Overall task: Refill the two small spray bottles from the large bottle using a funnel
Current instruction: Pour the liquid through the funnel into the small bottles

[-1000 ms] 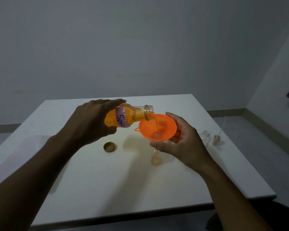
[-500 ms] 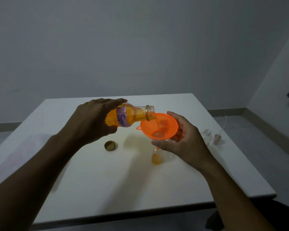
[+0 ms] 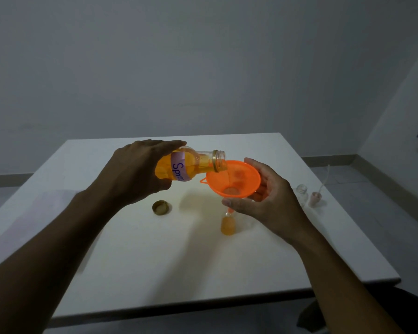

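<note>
My left hand [image 3: 140, 169] grips the large bottle [image 3: 191, 166] of orange liquid, tipped on its side with its open mouth over the orange funnel [image 3: 234, 178]. My right hand [image 3: 263, 201] holds the funnel from the right and below. A little liquid pools in the funnel's bottom. The funnel's spout enters a small spray bottle [image 3: 228, 225] standing on the white table [image 3: 155, 261], partly full of orange liquid. A second small bottle [image 3: 302, 192], clear and uncapped, stands at the right.
The large bottle's gold cap [image 3: 160, 207] lies upside down left of the filled small bottle. A pink sprayer top [image 3: 315, 197] with its tube rests beside the clear bottle, near the table's right edge. A grey wall stands behind.
The large bottle's neck has lifted slightly toward level, and the stream into the funnel has thinned. The small bottle under the funnel holds more orange liquid than before.
</note>
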